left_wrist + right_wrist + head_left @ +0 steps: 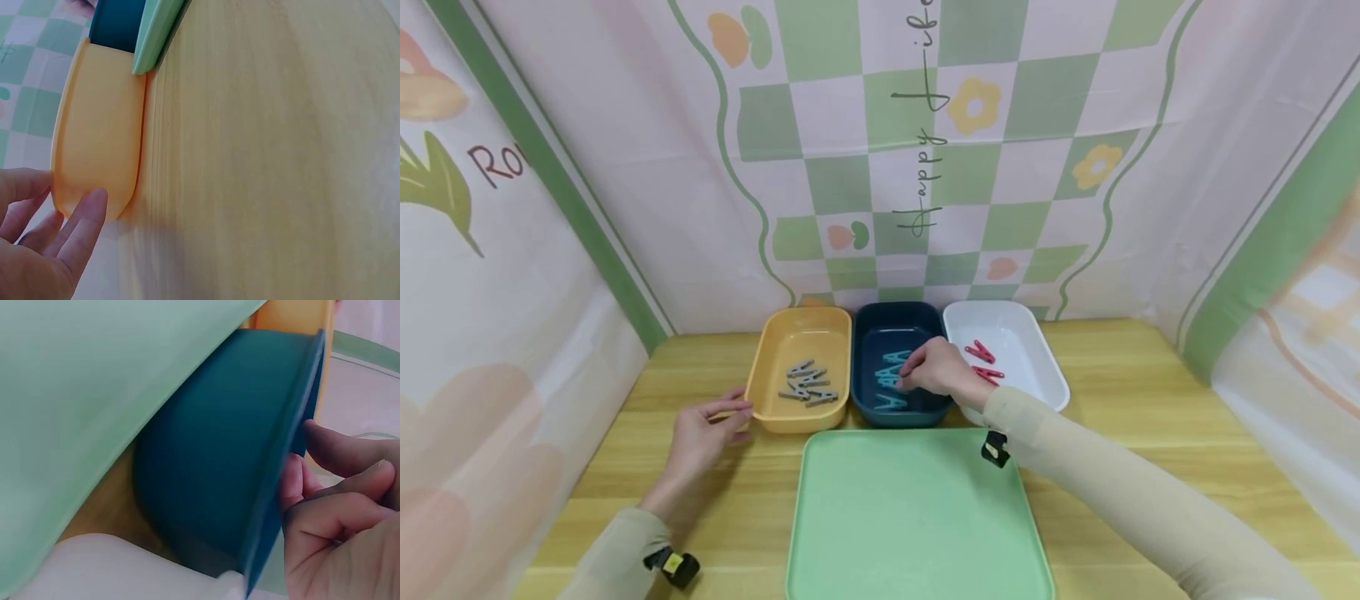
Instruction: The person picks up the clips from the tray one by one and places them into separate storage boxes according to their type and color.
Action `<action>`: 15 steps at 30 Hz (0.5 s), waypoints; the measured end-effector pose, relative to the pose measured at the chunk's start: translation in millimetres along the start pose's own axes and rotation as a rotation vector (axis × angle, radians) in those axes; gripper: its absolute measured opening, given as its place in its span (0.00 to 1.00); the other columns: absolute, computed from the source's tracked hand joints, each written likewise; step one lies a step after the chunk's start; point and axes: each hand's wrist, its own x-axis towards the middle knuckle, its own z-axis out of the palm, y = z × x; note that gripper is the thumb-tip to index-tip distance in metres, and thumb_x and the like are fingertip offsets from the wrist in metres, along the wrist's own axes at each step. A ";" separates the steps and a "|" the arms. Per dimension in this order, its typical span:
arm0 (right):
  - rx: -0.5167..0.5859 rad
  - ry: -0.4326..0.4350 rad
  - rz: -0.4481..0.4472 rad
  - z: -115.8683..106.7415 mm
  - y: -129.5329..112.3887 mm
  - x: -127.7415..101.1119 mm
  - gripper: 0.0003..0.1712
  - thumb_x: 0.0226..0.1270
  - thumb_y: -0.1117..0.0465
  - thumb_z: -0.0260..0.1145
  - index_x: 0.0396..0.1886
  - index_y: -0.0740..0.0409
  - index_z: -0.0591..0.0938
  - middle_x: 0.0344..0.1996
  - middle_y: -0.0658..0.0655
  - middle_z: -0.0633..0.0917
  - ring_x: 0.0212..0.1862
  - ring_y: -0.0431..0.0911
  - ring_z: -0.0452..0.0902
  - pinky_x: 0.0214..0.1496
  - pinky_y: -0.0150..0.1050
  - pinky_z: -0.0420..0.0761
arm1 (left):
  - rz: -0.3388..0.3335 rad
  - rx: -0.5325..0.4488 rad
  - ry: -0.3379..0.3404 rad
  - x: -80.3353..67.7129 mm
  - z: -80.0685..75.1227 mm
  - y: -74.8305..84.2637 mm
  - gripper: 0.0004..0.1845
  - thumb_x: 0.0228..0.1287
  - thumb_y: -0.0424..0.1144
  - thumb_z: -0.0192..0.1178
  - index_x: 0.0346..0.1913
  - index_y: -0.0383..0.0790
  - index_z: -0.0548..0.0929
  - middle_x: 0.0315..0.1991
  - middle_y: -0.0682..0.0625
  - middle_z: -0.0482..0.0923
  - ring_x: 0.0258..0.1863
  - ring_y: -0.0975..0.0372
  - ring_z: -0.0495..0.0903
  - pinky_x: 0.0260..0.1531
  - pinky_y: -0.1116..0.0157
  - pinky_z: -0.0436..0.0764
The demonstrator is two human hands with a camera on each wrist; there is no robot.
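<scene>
Three bins stand side by side. The yellow bin (801, 321) holds several grey clothespins (811, 383), the dark blue bin (898, 315) holds several teal clothespins (891, 402), and the white bin (1037, 358) holds red clothespins (980, 352). My left hand (703, 429) touches the near left corner of the yellow bin, its fingers extended against the outside wall in the left wrist view. My right hand (940, 368) reaches into the dark blue bin, fingertips down at the teal clothespins. In the right wrist view the rim hides what lies at those fingertips.
A light green tray (917, 517) lies in front of the bins on the wooden table (1120, 400). Behind the bins hangs a patterned cloth (895, 167), and cloth also stands at both sides.
</scene>
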 end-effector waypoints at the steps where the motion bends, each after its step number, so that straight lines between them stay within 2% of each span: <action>1: 0.003 0.001 -0.008 -1.7 -0.3 -2.0 0.05 0.63 0.62 0.81 0.37 0.57 0.93 0.41 0.54 0.90 0.48 0.51 0.81 0.52 0.47 0.89 | -0.002 0.001 0.000 -0.1 0.1 0.4 0.11 0.70 0.23 0.67 0.52 0.21 0.86 0.71 0.36 0.73 0.52 0.52 0.88 0.46 0.55 0.92; 11: 0.092 0.005 -0.096 -14.6 -5.6 -39.1 0.05 0.66 0.60 0.79 0.35 0.57 0.92 0.35 0.52 0.89 0.39 0.48 0.81 0.39 0.40 0.88 | 0.000 0.001 0.005 0.3 0.3 1.3 0.11 0.69 0.22 0.67 0.52 0.20 0.85 0.71 0.36 0.73 0.53 0.50 0.87 0.46 0.55 0.92; 15: 0.069 -0.024 -0.162 -17.7 -3.9 -58.0 0.05 0.67 0.58 0.78 0.34 0.55 0.92 0.32 0.50 0.88 0.35 0.47 0.80 0.33 0.39 0.85 | 0.000 0.002 0.003 0.1 0.1 0.9 0.11 0.69 0.22 0.67 0.52 0.20 0.85 0.71 0.36 0.73 0.53 0.50 0.87 0.46 0.55 0.92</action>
